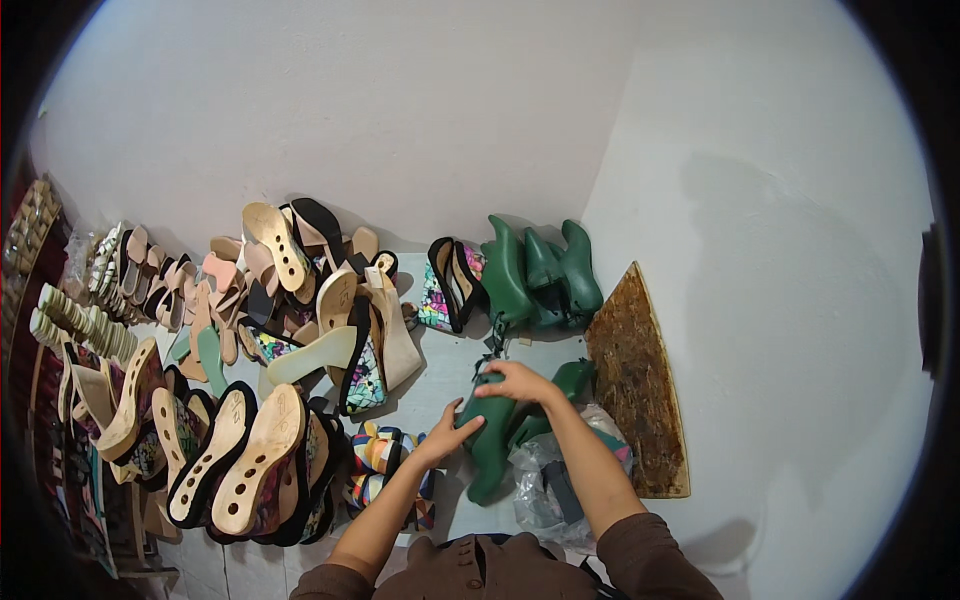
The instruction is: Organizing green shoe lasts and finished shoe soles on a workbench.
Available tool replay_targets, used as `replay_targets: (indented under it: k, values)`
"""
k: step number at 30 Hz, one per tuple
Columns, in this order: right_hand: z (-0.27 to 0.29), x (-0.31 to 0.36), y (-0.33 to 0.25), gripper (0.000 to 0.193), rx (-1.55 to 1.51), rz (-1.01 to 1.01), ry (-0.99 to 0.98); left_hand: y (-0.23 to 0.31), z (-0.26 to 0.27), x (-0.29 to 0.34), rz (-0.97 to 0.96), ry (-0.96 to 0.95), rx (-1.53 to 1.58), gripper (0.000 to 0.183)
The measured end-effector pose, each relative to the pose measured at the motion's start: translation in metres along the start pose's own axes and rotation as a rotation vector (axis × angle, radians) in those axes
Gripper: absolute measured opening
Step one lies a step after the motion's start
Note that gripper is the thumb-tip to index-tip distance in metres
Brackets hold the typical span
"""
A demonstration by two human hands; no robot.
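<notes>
A dark green shoe last (490,455) lies lengthwise in front of me on the pale surface. My right hand (520,385) grips its far end from above, fingers curled over it. On its left side my left hand (448,437) holds it, with the thumb laid across the top. Dark cord or ties (493,342) sit just beyond the far end. Right of the held last, partly hidden by my right forearm, rests another green last (573,380). Further back stand several more green lasts (508,275) beside floral wedge soles (445,290).
Wooden-topped wedge soles (262,460) crowd the left side, with more soles and cut pieces (290,250) behind. Multicoloured patterned pieces (385,465) lie by my left forearm. A clear plastic bag (540,475) is near my right forearm. A brown stained board (640,400) leans at the right wall.
</notes>
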State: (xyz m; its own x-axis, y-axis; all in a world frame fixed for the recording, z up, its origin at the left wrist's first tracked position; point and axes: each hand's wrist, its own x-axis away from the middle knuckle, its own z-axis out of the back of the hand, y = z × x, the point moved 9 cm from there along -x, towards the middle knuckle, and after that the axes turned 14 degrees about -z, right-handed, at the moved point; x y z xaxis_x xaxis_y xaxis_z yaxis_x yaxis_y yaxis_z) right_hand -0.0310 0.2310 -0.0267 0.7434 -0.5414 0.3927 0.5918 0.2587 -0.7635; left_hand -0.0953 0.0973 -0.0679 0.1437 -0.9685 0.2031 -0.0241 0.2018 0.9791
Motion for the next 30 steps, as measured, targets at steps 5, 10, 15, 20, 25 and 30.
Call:
replay_targets:
  k: [5, 10, 15, 20, 25, 30]
  values:
    - [0.066, 0.002, 0.007, 0.062, -0.24, 0.025, 0.382, 0.014, -0.005, -0.007, -0.075, 0.01, 0.113, 0.09]
    - [0.092, 0.0, 0.031, 0.06, -0.525, -0.059, 0.363, 0.026, -0.021, -0.031, -0.327, -0.113, -0.302, 0.089]
    - [0.118, 0.022, 0.001, 0.06, -0.381, -0.111, 0.447, 0.064, -0.011, -0.044, -0.321, -0.025, -0.468, 0.082]
    - [0.152, 0.041, -0.007, 0.061, -0.254, 0.076, 0.853, 0.106, -0.001, -0.081, -0.367, -0.045, -0.634, 0.08]
    - [0.193, 0.053, -0.017, 0.055, -0.445, 0.021, 0.646, 0.179, 0.006, -0.115, -0.701, -0.241, -0.935, 0.081]
    - [0.197, 0.061, -0.037, 0.046, -0.337, 0.164, 0.498, 0.266, -0.008, -0.157, -1.085, -0.358, -1.495, 0.087]
